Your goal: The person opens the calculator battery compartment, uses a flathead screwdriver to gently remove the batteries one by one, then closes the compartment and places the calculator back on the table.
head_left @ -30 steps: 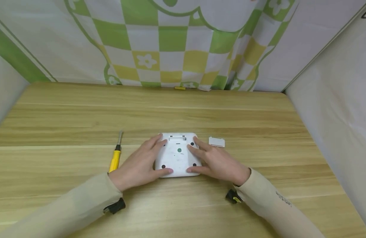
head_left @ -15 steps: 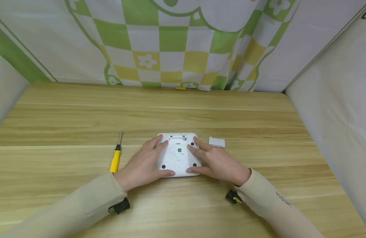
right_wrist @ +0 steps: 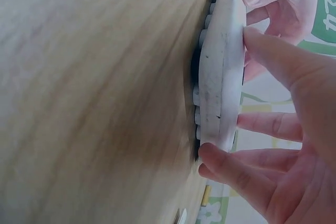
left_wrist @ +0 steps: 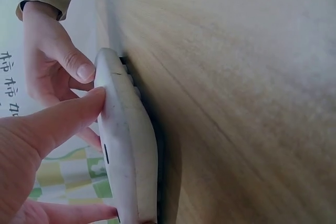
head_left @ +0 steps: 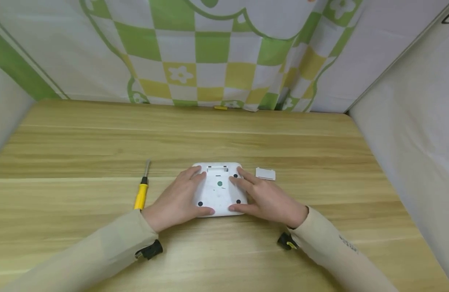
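A white calculator [head_left: 219,196] lies face down on the table, its keys toward the wood in both wrist views. Near its far edge is an uncovered battery compartment [head_left: 218,170]. My left hand [head_left: 175,198] rests on the left part of the back, thumb near the front edge, fingers spread toward the far corner. On the other side my right hand [head_left: 270,198] touches the back with thumb and fingertips; in the right wrist view some fingertips [right_wrist: 211,152] reach the calculator's edge. Fingers on both hands look fairly straight. A small white battery cover [head_left: 265,174] lies beyond the right hand.
A yellow-handled screwdriver [head_left: 141,197] lies left of the left hand, its handle end hidden by the wrist. A small yellow object [head_left: 221,108] sits at the table's far edge, below a checkered curtain [head_left: 211,46]. White fabric walls stand at both sides.
My left hand has shifted slightly to the right over the calculator's back, uncovering a little more of the screwdriver handle at first. The right hand and the calculator stay in place.
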Action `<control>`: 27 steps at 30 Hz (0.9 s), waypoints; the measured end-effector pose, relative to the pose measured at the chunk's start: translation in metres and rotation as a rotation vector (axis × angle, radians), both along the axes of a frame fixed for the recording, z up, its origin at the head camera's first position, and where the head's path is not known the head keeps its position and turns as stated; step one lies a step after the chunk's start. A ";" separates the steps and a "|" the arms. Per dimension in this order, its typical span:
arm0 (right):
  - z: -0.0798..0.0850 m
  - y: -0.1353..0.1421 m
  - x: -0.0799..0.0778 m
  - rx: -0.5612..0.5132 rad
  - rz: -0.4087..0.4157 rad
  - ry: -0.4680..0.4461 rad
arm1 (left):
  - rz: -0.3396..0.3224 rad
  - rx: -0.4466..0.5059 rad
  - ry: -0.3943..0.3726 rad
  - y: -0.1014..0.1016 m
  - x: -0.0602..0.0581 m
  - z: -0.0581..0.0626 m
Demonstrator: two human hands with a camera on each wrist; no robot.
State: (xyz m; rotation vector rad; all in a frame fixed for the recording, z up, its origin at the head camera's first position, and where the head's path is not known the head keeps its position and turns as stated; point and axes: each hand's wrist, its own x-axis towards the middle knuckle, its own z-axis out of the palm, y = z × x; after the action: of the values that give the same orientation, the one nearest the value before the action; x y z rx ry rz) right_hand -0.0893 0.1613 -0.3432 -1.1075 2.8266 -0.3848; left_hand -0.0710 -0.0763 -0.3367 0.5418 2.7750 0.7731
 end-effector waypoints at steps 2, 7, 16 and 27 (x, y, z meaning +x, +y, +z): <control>0.000 0.000 0.000 -0.007 -0.001 -0.005 | 0.004 -0.002 -0.001 0.000 0.000 0.001; -0.001 0.001 -0.002 -0.003 -0.018 -0.022 | -0.001 0.001 0.001 0.000 0.000 0.001; 0.002 0.014 -0.008 -0.017 -0.049 0.027 | 0.009 0.015 -0.001 0.001 -0.001 0.000; 0.002 0.028 -0.016 0.029 -0.070 0.095 | 0.017 0.024 -0.009 0.001 0.001 0.000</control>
State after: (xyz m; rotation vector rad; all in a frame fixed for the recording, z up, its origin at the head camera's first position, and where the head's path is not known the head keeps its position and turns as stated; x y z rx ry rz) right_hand -0.1049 0.1892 -0.3409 -1.0513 2.9501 -0.3026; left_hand -0.0703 -0.0751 -0.3366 0.5188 2.7690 0.8117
